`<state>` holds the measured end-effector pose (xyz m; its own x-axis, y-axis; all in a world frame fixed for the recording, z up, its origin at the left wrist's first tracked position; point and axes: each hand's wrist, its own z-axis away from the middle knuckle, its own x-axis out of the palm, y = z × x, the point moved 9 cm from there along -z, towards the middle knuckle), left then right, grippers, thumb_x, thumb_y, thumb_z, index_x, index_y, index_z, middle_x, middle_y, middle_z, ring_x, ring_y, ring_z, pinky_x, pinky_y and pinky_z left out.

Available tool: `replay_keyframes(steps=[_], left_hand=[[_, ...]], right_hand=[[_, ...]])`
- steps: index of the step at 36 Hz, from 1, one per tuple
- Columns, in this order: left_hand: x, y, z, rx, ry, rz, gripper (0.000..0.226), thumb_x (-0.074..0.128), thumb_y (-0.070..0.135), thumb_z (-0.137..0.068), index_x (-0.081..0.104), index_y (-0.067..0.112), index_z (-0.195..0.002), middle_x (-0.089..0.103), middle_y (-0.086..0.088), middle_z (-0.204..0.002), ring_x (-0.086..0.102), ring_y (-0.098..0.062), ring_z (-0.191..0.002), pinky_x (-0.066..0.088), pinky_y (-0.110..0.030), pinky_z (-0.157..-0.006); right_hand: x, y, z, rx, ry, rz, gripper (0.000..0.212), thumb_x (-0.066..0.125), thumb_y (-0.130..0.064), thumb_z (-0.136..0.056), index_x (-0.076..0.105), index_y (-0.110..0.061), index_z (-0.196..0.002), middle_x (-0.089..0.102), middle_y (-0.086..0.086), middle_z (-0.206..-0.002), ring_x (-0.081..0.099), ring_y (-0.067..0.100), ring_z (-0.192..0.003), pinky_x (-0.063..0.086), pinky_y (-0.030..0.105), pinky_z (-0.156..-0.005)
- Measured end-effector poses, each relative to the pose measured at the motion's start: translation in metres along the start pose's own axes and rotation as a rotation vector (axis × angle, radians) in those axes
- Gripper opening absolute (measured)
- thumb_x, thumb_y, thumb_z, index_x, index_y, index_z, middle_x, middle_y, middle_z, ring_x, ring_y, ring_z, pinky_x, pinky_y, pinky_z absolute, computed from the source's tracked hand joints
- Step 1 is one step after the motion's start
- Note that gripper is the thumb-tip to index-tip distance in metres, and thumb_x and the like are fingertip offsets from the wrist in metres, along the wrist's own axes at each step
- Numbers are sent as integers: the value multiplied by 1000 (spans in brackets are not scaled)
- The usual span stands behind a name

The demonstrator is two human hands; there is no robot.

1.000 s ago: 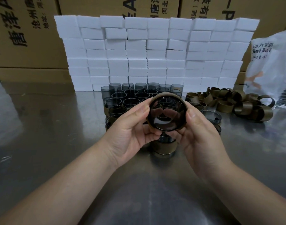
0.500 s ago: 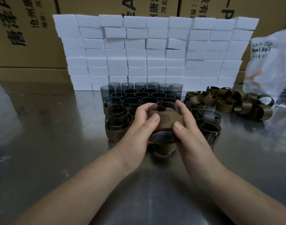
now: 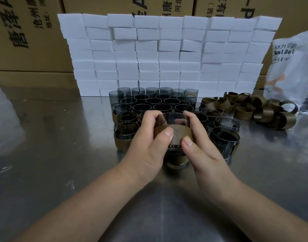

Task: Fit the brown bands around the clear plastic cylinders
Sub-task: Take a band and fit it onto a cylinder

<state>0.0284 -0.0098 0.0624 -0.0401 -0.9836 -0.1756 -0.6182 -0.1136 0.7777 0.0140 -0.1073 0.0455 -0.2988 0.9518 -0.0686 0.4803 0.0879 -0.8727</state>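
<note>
Backdrop: steel desk (image 3: pixel 45 154); wall of white blocks (image 3: pixel 167 55) at its far edge, cartons (image 3: pixel 27 32) behind that
Cylinder (image 3: pixel 174 119): held above desk, centre, betw both hands; axis roughly upright, open top tipped a bit away
Band (image 3: pixel 177 134): wrapped round cyl's lower part, clear rim showing above it
L hand (image 3: pixel 148 151): grasping cyl + band, thumb on band front, fingers curled at far rim
R hand (image 3: pixel 204 154): mirrored grip, thumb on band; both hands equally near
Key relation: band lies betw the 2 thumbs, slide dir = along cyl axis; prob. last seating of band
Banded cyl (image 3: pixel 176 162): on desk right under held one, part hidden
Stock (image 3: pixel 149 102): upright open cyls in rows beyond hands; several near ones banded, back ones mostly bare; look empty
Loose bands (image 3: pixel 265 116): heap to R, well apart; R hand nearer
Bag (image 3: pixel 293 70): far R, contents can't tell
</note>
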Motion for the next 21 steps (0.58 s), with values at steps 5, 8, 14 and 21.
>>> replay_keyframes(steps=[5,8,14,21], left_hand=[[0,2,0,0,4,-15,27,40,51,-70,43,28,-86,49,15,-80,48,1,-75,42,-15,-66],[1,3,0,0,0,-16,27,40,50,-70,43,28,-85,48,15,-78,47,4,-72,41,-11,-64],[0,5,0,13,2,-36,28,39,50,-70,42,26,-84,49,15,-75,47,5,-69,39,-9,-62],[0,3,0,19,11,-41,28,39,51,-71,43,26,-83,50,14,-73,47,2,-68,40,-12,-61]], right_hand=[[2,-1,0,6,-11,63,43,43,-36,-83,37,-39,-126,45,-7,-133,47,-5,-118,36,12,-99],[2,-2,1,5,-12,74,44,43,-39,-84,36,-41,-127,44,-6,-135,46,-2,-121,35,19,-104],[3,-1,0,-16,-16,86,54,44,-54,-76,36,-41,-128,44,-6,-136,46,2,-124,34,27,-107],[1,2,1,-47,-1,94,48,44,-54,-77,37,-48,-124,47,-18,-126,48,2,-120,35,27,-104]])
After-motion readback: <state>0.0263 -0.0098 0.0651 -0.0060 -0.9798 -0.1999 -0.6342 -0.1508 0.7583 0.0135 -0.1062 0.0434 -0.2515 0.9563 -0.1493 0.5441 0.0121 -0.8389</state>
